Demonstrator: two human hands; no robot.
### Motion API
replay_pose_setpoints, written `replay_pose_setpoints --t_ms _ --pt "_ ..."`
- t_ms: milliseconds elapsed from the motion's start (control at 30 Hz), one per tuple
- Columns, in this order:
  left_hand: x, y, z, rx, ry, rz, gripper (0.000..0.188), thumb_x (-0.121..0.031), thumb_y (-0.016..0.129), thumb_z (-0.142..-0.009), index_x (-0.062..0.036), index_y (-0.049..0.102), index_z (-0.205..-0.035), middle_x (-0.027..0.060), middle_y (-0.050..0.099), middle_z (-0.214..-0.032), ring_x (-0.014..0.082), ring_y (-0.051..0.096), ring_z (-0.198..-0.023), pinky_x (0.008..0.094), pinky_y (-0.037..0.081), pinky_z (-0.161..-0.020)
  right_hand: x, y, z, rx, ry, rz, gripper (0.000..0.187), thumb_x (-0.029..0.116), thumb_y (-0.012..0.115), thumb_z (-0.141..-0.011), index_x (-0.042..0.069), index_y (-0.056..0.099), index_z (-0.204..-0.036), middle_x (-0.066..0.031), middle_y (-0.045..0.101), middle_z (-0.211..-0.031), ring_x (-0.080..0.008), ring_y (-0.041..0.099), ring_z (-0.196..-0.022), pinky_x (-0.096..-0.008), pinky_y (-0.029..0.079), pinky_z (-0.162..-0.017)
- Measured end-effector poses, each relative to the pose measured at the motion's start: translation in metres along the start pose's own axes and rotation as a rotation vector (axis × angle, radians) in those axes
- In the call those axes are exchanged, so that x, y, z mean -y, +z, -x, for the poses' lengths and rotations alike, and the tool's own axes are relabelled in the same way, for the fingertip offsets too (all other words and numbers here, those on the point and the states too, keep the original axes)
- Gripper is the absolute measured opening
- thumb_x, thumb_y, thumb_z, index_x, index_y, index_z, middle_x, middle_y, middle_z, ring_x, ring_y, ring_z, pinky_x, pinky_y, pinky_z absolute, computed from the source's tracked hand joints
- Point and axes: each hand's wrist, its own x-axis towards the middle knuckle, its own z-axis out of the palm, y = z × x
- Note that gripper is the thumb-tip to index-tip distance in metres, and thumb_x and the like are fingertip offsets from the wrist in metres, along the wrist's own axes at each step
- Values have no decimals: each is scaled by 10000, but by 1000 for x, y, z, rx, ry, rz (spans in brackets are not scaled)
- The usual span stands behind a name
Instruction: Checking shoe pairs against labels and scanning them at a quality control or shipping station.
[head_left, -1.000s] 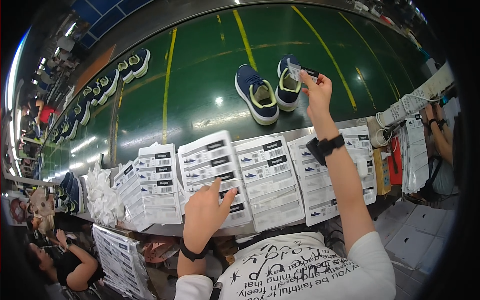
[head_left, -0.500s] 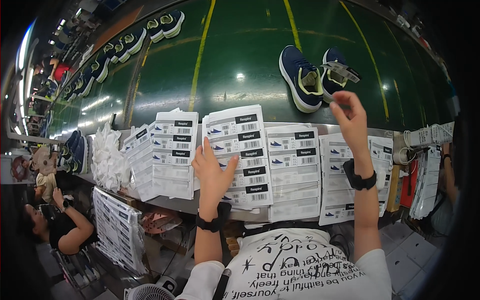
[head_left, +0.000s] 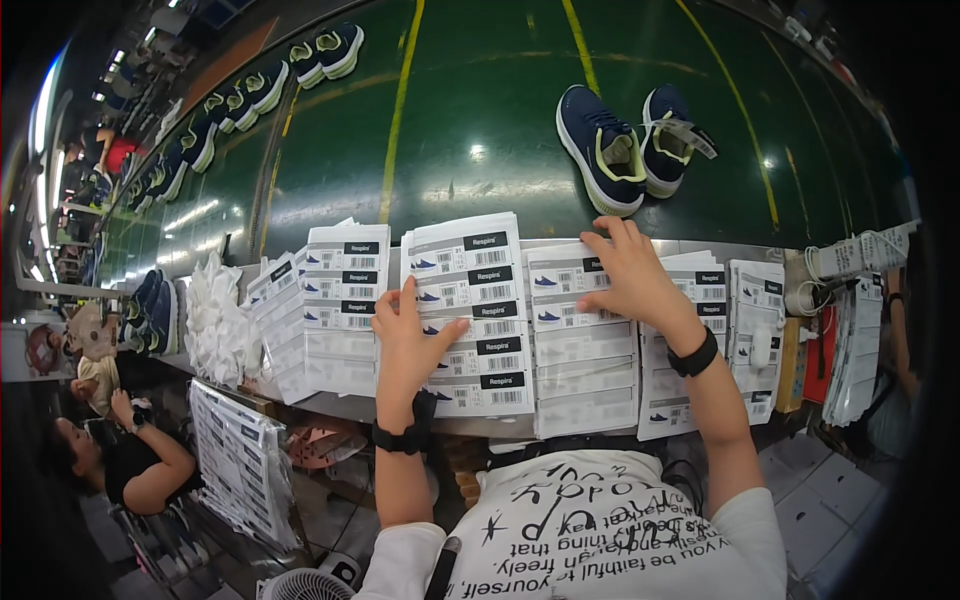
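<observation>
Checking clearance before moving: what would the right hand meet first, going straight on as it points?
Probably the heel of the left navy sneaker just ahead, though height is hard to judge.

Both arms extend forward to the near edge of the tabletop [head_left: 480, 195], the hands set apart. Left forearm [head_left: 405, 490]: nearly perpendicular to that edge. Left wrist [head_left: 401, 420]: close to straight. Left hand [head_left: 412, 335]: back upward, index finger [head_left: 409, 290] pointing toward the far edge, thumb [head_left: 452, 334] spread well clear, toward the right. Right forearm [head_left: 730, 440]: slanting inward. Right wrist [head_left: 691, 348]: bent slightly farther left. Right hand [head_left: 635, 280]: back upward, fingers fanned, thumb [head_left: 592, 302] apart from them; its fingertips [head_left: 603, 223] reach farther forward than the left's. Contact pressure: cannot be determined for either hand.
</observation>
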Motion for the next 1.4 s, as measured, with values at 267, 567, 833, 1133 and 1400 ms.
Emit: replay_pose_setpoints --t_ms 267,567,833,1133,1400 --pt "-1 -4 4 -54 -1 68 840 -371 814 -636 -16 449 -1303 237 377 -1241 400 371 -1123 474 372 -942 -2 -2 1 -45 -5 -46 713 316 878 -468 45 545 -1037 -146 441 -1163 -325 430 -1112 -413 384 -946" --pt "3 -9 11 -43 86 265 713 -299 805 -660 -32 517 -1255 232 413 -1284 377 416 -1181 423 377 -969 0 -4 0 7 75 -53 688 311 888 -448 29 529 -962 -112 448 -1028 -289 458 -1009 -357 425 -866" --pt "89 -66 8 -214 -200 -278 819 -409 778 -642 -52 455 -1305 354 428 -1206 476 505 -1069 479 442 -889 -3 -2 3 -13 14 -67 690 292 882 -431 25 518 -954 -104 450 -989 -285 446 -970 -362 418 -853" --pt "72 -70 3 -150 -335 -319 857 -441 786 -611 -76 445 -1307 267 521 -1044 431 595 -889 452 503 -756 -5 -1 8 -19 -27 -57 697 310 865 -502 6 509 -1018 -124 454 -1006 -301 457 -986 -372 419 -865" --pt "69 -104 -27 -51 -226 -276 924 -454 792 -618 15 403 -1312 282 562 -1085 420 592 -965 453 496 -793 32 -18 44 -50 -38 -135 644 232 762 -707 -24 465 -1217 -206 422 -1283 -346 429 -1181 -385 385 -984"
